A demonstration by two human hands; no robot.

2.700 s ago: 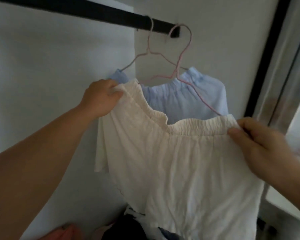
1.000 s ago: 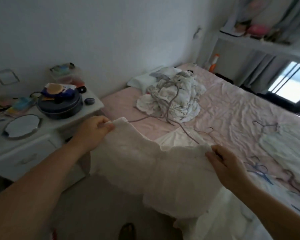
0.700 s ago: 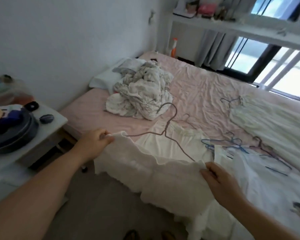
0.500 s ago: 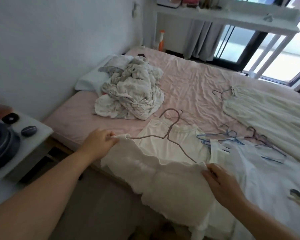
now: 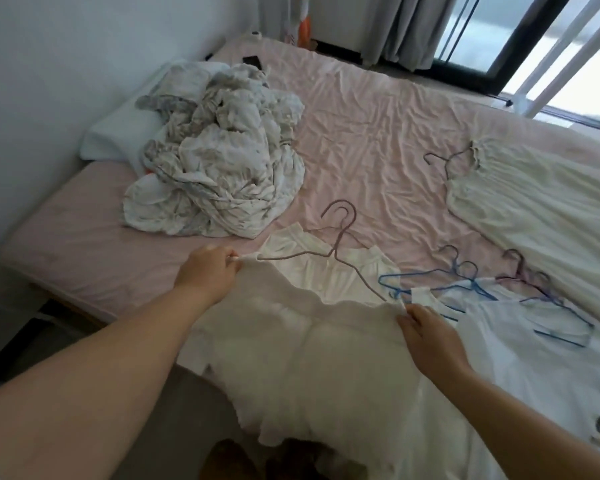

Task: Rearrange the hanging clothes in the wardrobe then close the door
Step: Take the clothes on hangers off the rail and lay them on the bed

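Now the white skirt (image 5: pixel 312 358), off the wardrobe rail, hung over the bed (image 5: pixel 378 133) edge, left hand (image 5: pixel 207 271) and right hand (image 5: pixel 426 336) pinching its waistband; sorting was underway.

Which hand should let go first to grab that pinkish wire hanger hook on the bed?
Probably left: the left hand pinches the white garment nearest the pinkish wire hanger.

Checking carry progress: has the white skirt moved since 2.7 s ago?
Yes. The white skirt, earlier by the wardrobe rail, now hangs over the pink bed edge, both hands gripping its waistband.
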